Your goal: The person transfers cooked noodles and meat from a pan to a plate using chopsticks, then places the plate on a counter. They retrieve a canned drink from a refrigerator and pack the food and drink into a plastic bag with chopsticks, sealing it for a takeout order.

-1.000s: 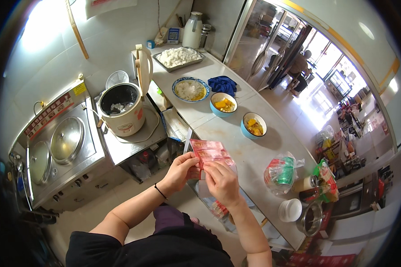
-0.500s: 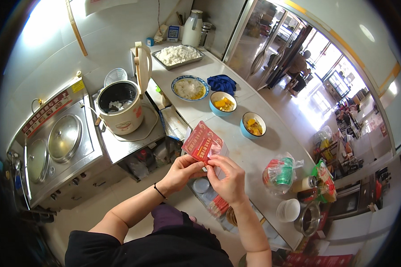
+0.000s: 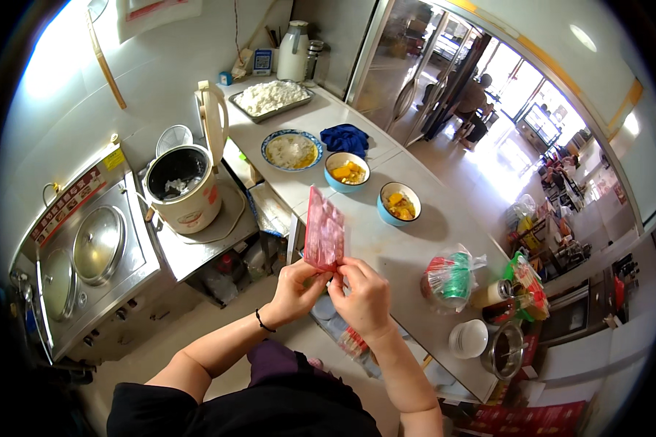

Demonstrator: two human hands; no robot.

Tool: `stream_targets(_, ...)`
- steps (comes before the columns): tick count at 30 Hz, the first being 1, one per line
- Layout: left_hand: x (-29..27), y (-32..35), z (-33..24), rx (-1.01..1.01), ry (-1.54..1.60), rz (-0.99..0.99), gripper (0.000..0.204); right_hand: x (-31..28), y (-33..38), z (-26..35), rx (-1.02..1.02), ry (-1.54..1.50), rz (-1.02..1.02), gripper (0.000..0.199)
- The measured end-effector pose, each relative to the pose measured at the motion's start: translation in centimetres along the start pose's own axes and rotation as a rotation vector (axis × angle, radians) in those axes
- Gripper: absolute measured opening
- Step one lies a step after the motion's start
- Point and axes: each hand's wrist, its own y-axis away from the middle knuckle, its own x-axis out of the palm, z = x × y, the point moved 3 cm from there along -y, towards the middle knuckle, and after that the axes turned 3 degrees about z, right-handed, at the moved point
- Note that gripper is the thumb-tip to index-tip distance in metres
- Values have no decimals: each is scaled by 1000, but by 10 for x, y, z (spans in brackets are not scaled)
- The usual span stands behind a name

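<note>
A red plastic packet with a clear, pinkish side (image 3: 324, 231) is held up in front of me, above the near edge of the counter. My left hand (image 3: 296, 293) pinches its lower left corner. Close beside it, the fingertips of my right hand (image 3: 360, 293) grip the lower right corner. What the packet contains cannot be made out. Beyond it on the counter stand a blue bowl of yellow food pieces (image 3: 346, 172) and a second such bowl (image 3: 399, 204). A patterned plate of rice in yellowish liquid (image 3: 291, 150) lies farther back.
To the left are an open rice cooker (image 3: 189, 207) and a stove with lidded pots (image 3: 99, 244). A rice tray (image 3: 270, 109), a dark blue cloth (image 3: 344, 138) and a jug (image 3: 293, 51) occupy the far counter. At right are a plastic-wrapped bundle (image 3: 452, 280), white bowls (image 3: 469, 339) and a metal pot (image 3: 503, 351).
The packet has been tilted more upright and turned, so its clear side now shows instead of the printed red face. Both hands keep their pinch. The whole view has shifted slightly.
</note>
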Motion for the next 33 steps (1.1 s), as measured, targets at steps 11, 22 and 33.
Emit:
stream_targets(11, 9, -6, -3, 94, -90, 2, 17, 5, 9, -32, 151, -411, -39, 12)
stream_targets(22, 13, -12, -12, 347, -307, -9, 18, -4, 3, -20, 193, -301, 34, 10)
stream_targets(33, 14, -15, -13, 343, -308, -18, 19, 5, 7, -37, 232, -508, 6, 7)
